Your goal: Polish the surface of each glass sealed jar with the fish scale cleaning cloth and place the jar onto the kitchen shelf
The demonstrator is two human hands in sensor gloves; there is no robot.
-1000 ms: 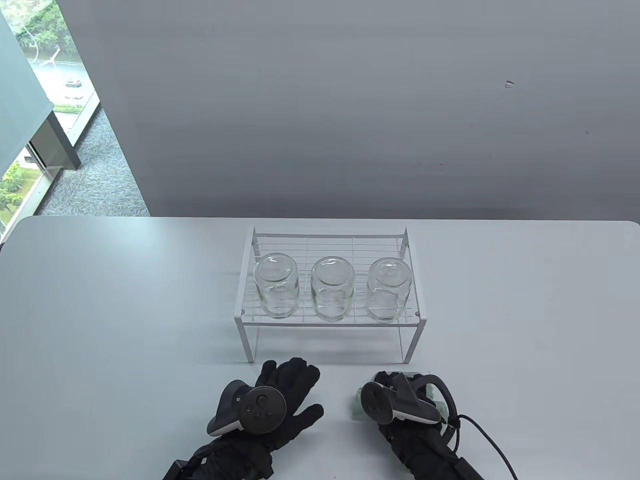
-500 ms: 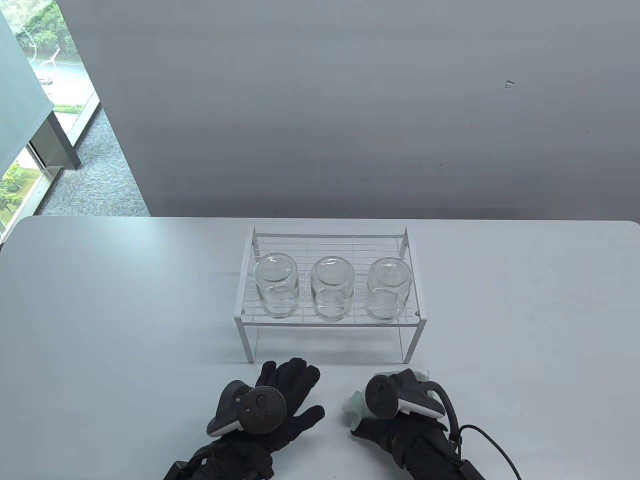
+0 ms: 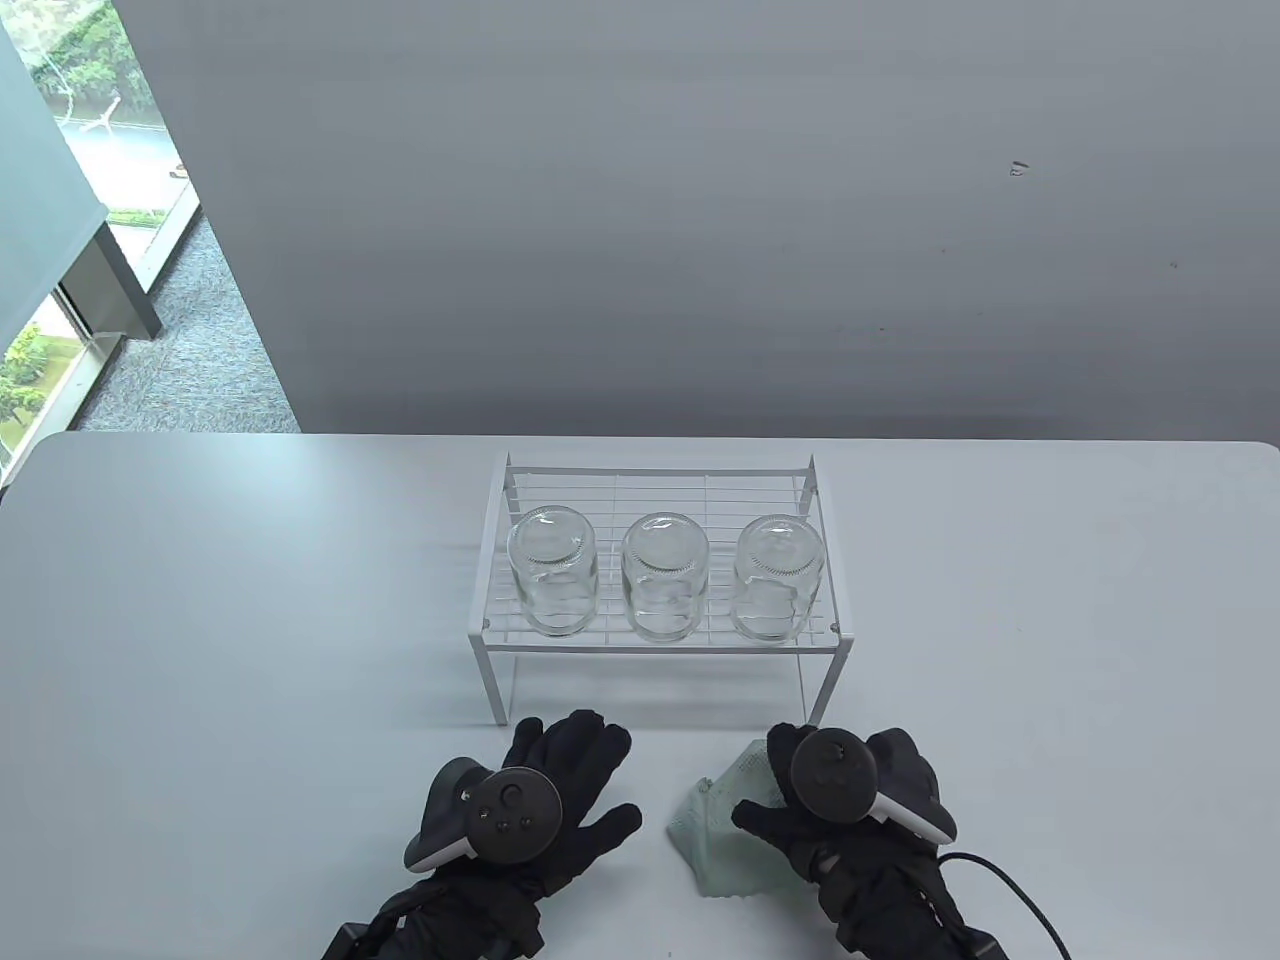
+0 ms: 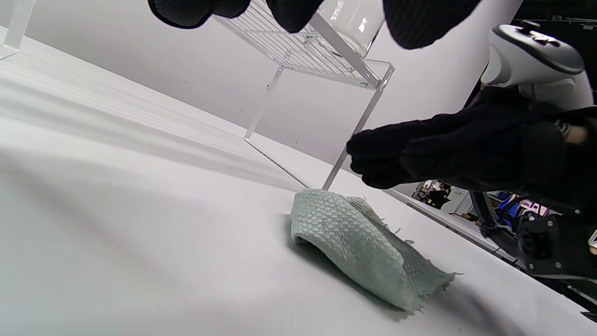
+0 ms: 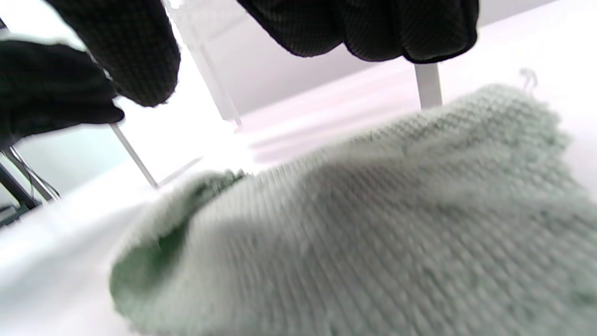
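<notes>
— From the table view, all three glass jars (image 3: 660, 575) stand in a row, mouths down, along the front edge of the wire kitchen shelf (image 3: 826, 560), which sits mid-table. The fish scale cleaning cloth (image 3: 722, 830) lies crumpled on the table (image 3: 200, 620) near its front edge, just ahead of the shelf's right leg.

— And the hands?

— The left hand (image 3: 540, 810) rests flat near the front edge, fingers spread, holding nothing. The right hand (image 3: 840, 810) is over the cloth's right side, fingers stretched out.

— Left wrist view?

— It shows the cloth lying slack on the table with the right hand's fingers (image 4: 396, 154) above it, extended and apart from it. Not gripped.

— Right wrist view?

— Blurred, but the cloth fills it with the fingers (image 5: 364, 28) clear above. I'd judge the jars done and the cloth set down. To finish well: lift the hand straight up so no glove snags the frayed edge, and keep away from the shelf leg.
</notes>
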